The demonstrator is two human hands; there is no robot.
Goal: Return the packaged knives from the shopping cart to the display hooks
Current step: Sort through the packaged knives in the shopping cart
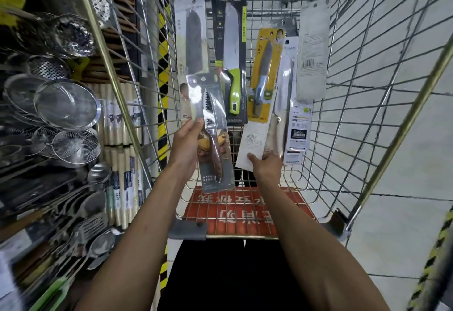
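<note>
Pale floor tiles show through the wire of the shopping cart (367, 65), which stands beside a rack of steel strainers (66, 104), skimmers and ladles on the person's left. No knife display hooks are in view.

The left hand (188, 144) holds a dark-carded knife pack (215, 139), a serrated blade with a brown handle. It is raised above the cart's near end, with the thumb clamped on the pack's edge and the fingers curled behind it. A second clear blister seems to sit behind this pack, though I cannot tell whether the hand holds that one too.

The right hand (267, 166) reaches to the lower end of a white-backed card (248, 144). Its thumb lies on the card, but the other fingers are hidden among the pack ends, so I cannot tell whether they have closed.

Lying in the basket are:
- a grey cleaver pack (193, 38)
- a black pack with a green-handled knife (230, 58)
- a yellow paring-knife pack (264, 75), which overlaps the white card
- a clear long-blade pack (291, 104)
- a face-down barcode card (312, 53) at the far right

By my judgement the task is at an early stage. One pack is lifted, a second is perhaps being gathered, and nothing visible has been hung. Nearly all the packs are left to carry to the hooks.
</note>
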